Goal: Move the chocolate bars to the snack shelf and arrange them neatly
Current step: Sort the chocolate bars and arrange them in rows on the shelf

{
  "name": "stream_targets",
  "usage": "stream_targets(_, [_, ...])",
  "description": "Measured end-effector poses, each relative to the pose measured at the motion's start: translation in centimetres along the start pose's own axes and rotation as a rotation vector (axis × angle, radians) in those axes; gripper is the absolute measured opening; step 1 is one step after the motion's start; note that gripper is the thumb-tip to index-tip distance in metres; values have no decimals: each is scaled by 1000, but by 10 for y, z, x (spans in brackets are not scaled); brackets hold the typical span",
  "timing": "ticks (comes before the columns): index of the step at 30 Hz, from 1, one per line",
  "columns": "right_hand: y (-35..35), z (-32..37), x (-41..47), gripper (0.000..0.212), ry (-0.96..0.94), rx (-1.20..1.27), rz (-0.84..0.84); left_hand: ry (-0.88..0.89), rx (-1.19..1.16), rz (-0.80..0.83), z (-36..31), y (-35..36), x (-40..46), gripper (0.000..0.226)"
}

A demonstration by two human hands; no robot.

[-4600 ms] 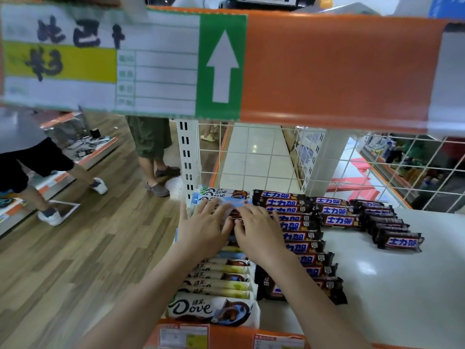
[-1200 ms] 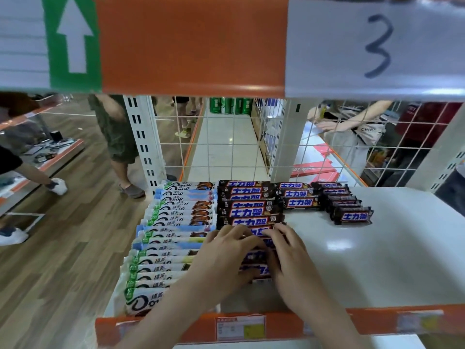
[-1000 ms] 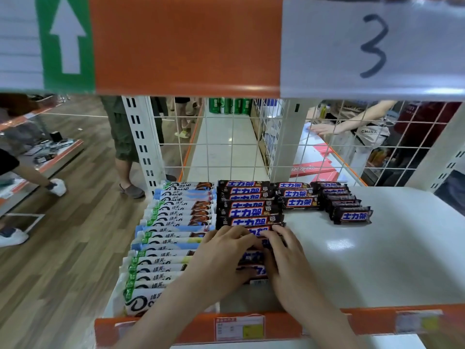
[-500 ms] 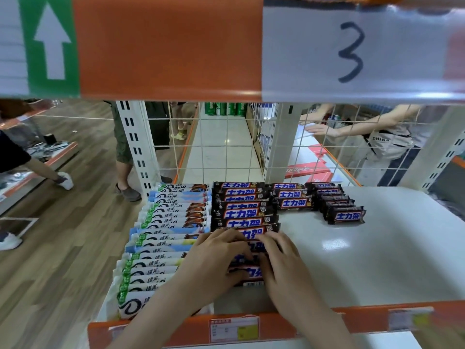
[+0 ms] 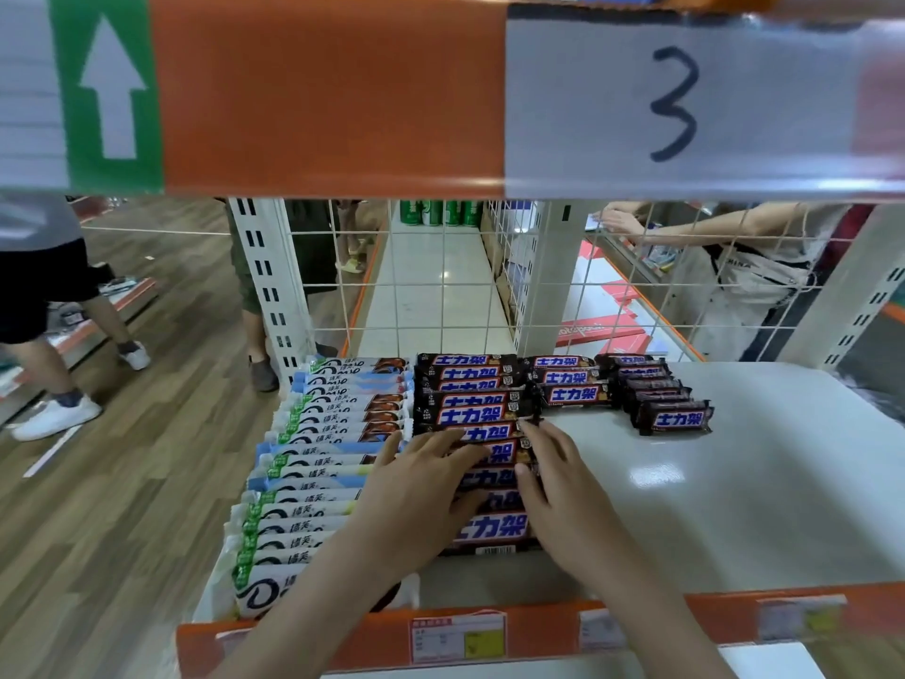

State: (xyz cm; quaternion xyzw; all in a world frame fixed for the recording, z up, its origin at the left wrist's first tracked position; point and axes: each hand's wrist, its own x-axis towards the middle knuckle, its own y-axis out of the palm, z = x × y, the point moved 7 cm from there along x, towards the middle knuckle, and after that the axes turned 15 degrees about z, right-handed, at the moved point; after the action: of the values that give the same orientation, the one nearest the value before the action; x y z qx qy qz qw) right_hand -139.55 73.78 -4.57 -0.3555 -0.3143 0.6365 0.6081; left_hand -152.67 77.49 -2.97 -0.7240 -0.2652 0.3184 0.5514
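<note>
Head view — both hands, left [image 5: 421, 497] and right [image 5: 563, 497], rest flat-fingered on the dark chocolate bars [image 5: 492, 526] between them

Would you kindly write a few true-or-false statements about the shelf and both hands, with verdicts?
1. Both hands rest on the long brown bar row. True.
2. The left hand holds a bar in the air. False: it lies flat on the row.
3. The white-wrapped bars lie left of the brown ones. True.
4. The right hand touches the shortest row. False: that row lies apart, further right.
</note>
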Motion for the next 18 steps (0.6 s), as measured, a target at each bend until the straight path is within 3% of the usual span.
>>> stream_targets(18, [-17, 3, 21, 45, 19, -108, -111, 11, -53, -54, 4, -11, 19, 43])
